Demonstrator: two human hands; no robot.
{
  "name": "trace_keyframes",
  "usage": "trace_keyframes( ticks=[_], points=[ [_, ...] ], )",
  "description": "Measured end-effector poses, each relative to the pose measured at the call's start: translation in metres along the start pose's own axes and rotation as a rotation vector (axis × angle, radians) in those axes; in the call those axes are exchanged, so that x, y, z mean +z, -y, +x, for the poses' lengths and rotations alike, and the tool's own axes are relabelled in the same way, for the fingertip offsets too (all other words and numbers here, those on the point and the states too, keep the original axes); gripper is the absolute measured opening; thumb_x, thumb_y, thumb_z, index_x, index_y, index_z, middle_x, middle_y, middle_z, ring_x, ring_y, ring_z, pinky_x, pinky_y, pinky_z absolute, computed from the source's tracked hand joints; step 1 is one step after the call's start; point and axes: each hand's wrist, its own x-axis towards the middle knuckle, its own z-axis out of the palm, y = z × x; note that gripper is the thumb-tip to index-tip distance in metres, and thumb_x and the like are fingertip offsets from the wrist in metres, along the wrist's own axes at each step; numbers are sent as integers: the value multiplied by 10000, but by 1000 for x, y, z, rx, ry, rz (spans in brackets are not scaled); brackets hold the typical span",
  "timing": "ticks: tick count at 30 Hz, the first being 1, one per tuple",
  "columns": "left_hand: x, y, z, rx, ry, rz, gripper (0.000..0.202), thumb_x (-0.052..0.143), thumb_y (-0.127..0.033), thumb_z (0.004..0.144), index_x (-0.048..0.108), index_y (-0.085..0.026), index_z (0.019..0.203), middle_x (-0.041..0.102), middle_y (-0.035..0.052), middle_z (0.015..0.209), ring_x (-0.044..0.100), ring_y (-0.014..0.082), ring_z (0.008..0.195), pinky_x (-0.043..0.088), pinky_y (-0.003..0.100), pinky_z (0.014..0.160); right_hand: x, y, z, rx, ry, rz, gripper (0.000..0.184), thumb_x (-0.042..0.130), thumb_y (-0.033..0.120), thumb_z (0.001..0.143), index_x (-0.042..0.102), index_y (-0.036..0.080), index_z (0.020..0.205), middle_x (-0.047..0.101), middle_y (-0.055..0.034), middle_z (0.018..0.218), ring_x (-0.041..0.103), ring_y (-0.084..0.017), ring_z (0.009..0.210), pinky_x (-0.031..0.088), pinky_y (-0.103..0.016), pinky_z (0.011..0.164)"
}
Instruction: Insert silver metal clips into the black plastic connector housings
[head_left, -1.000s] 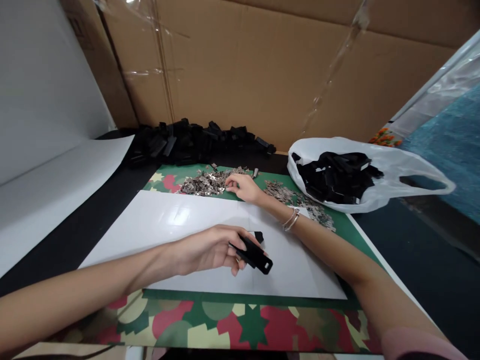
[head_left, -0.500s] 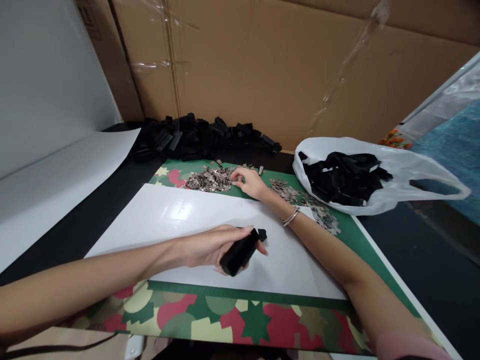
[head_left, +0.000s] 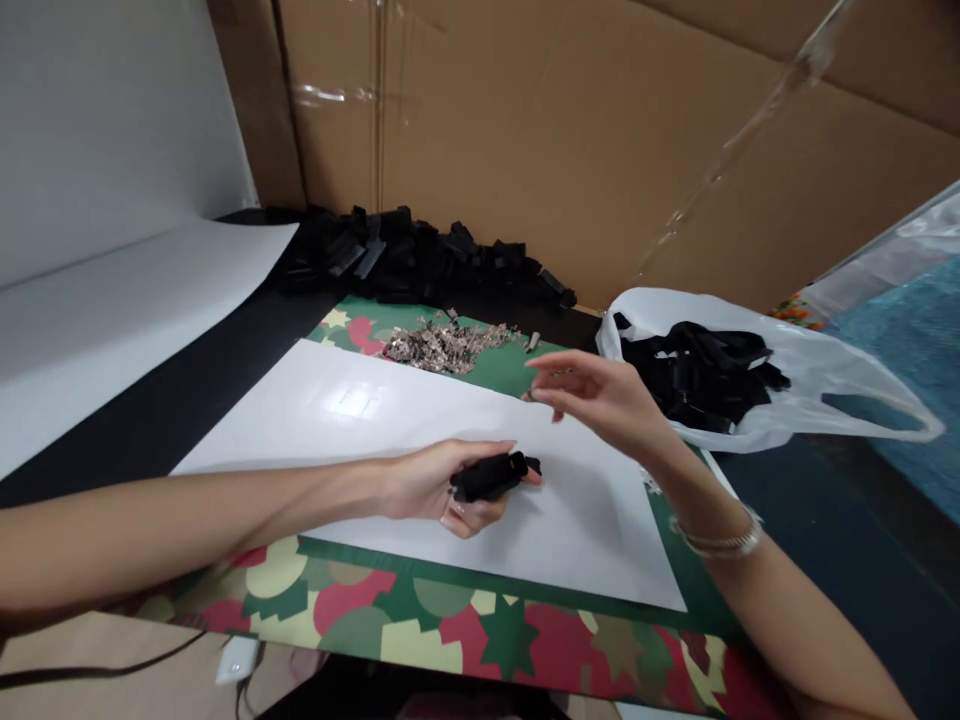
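Observation:
My left hand [head_left: 457,490] is wrapped round a black plastic piece [head_left: 491,477], held above a white sheet. A small black part [head_left: 533,466] shows just past its far end; whether the two are joined is unclear. My right hand [head_left: 600,395] hovers over the right side of the sheet, index finger stretched out. At its thumb tip a tiny metal piece [head_left: 528,396] shows, too small to make out well. Left of the right hand, beyond the sheet, lies a heap of small shiny metal pieces [head_left: 442,345]. A second scatter of metal pieces [head_left: 649,482] is mostly hidden behind my right hand.
The white sheet [head_left: 405,415] lies on a green patterned board [head_left: 420,600]. Black plastic parts [head_left: 420,255] are piled along the back by a cardboard wall [head_left: 525,130]. A white plastic bag [head_left: 810,400] of black parts stands at right. One small grey object [head_left: 533,341] lies near the heap.
My right hand has left the metal heap and come right and nearer. My left hand has turned the black piece to lie more level. The view has shifted slightly.

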Motion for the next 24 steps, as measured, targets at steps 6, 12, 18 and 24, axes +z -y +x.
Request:
trace_keyframes(
  ticks=[6,12,18,24],
  points=[
    [1,0,3,-31,-28,32,488,369,-572,863,484,-170,1116,359,-53,499,203,77,401,152,222,401,10,16,-66,-82,6,-10,286,603,122,804,625,222,1071,644,-37,877,630,-137,739,591,-270,596],
    [4,-2,3,-40,-51,92,414,320,-539,894,485,-182,1025,423,-29,549,274,89,425,230,228,429,27,3,-74,-353,-197,-260,409,588,9,779,593,236,1120,656,-36,909,634,-130,753,580,-273,662],
    [4,-1,4,-18,-16,92,394,329,-536,896,485,-174,883,411,-26,538,279,89,423,248,223,420,44,-2,-73,-545,-250,-376,489,581,-46,754,562,211,1170,675,-57,898,642,-153,799,559,-287,690],
    [5,-1,4,6,-7,97,375,350,-530,894,470,-183,823,407,-27,547,269,81,428,250,216,416,49,-3,-73,-512,-247,-295,442,589,-35,747,598,206,1117,663,-56,845,632,-173,778,546,-316,662]
  ],
)
